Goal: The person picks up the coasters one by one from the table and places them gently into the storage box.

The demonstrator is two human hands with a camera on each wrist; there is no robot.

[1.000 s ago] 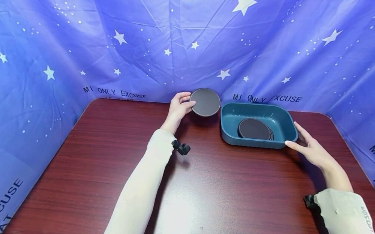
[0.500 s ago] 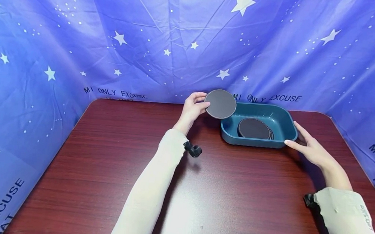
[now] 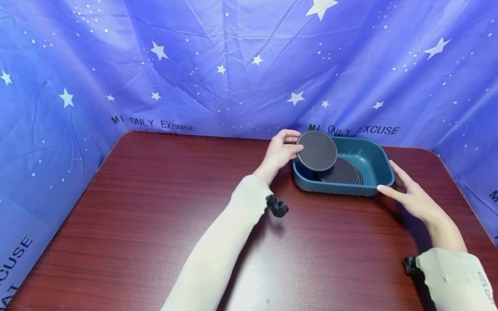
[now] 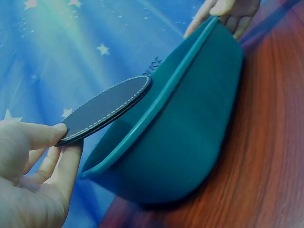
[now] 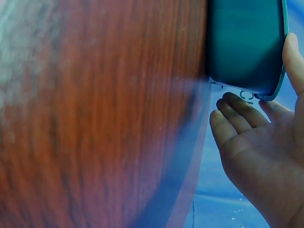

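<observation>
My left hand (image 3: 280, 152) pinches the edge of a round black coaster (image 3: 317, 151) between thumb and fingers. White stitching runs along the coaster's rim (image 4: 109, 107) in the left wrist view. It is held tilted over the left end of a teal rectangular basin (image 3: 336, 189). Inside the basin lies a stack of similar dark coasters (image 3: 344, 172), partly covered by the held one. At the basin's right end, my right hand (image 3: 411, 196) holds the corner, thumb on the near rim and fingers behind the end wall; the lower fingers (image 5: 237, 114) are spread off it.
The basin stands at the back of a dark red wooden table (image 3: 172, 208), close to a blue curtain (image 3: 241, 49) with white stars. More curtain hangs along both sides. A black wrist mount (image 3: 277, 207) sticks out from the left sleeve.
My left hand has carried the coaster rightward, from beside the basin to above its left part, lowering it slightly at the end. The right hand and the basin have stayed nearly still.
</observation>
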